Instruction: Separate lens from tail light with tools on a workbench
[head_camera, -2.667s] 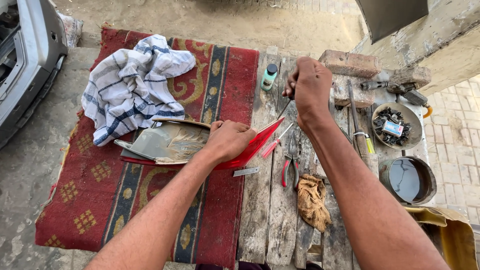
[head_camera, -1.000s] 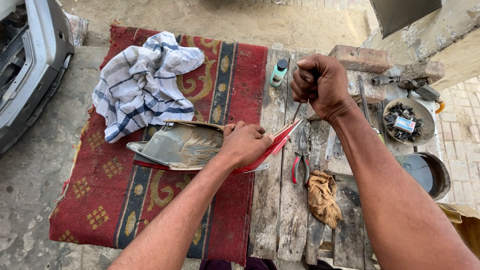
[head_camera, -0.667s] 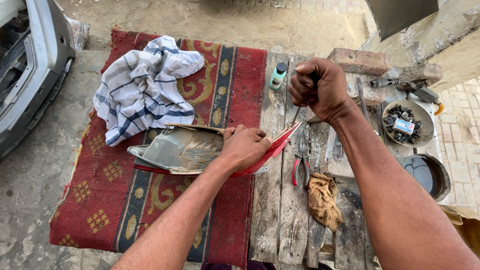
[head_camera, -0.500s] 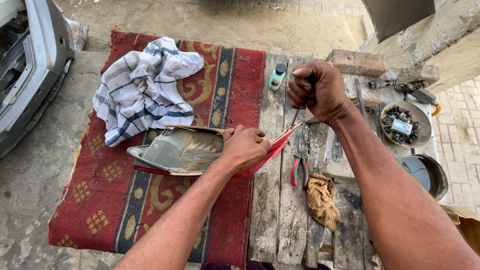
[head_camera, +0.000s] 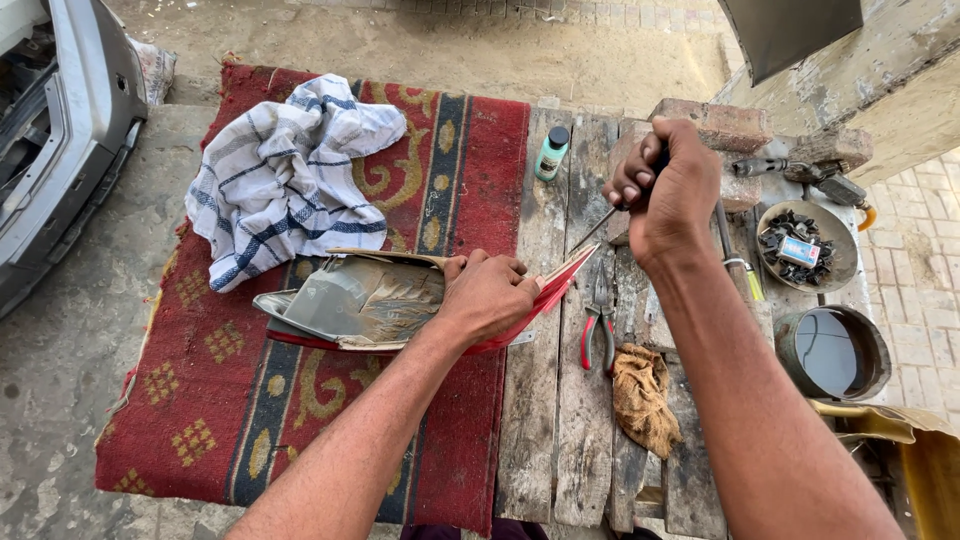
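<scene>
**A:** What are the fingers doing?

**B:** The right hand (head_camera: 672, 190) has its fingers (head_camera: 628, 180) curled fully closed around the dark handle of a thin metal-shafted screwdriver (head_camera: 598, 227). The shaft slants down and left, its tip near the pointed end of a red plastic lamp housing with a grey, dusty inner face (head_camera: 365, 300). Whether the tip touches it cannot be told. The left hand (head_camera: 487, 297) lies on that housing, fingers bent over its upper edge, pressing it down.

**A:** Where does the housing lie?

**B:** Across the right border of a red patterned rug (head_camera: 230, 400), with its red point reaching over the rug's edge onto a bench of weathered grey wooden planks (head_camera: 545, 420).

**A:** What is around it, and how much room?

**B:** Just right of the point lie red-handled pliers (head_camera: 598, 330), and below them a crumpled brown rag (head_camera: 642, 398). A small green bottle with a black cap (head_camera: 550, 152) stands near the bench's far edge. A white cloth with blue stripes (head_camera: 285, 175) is bunched on the rug behind the housing, touching or nearly so. Well to the right are a round metal dish of dark small parts (head_camera: 805, 245) and a round tin of dark liquid (head_camera: 832, 352). The rug in front of the housing is open.
</scene>
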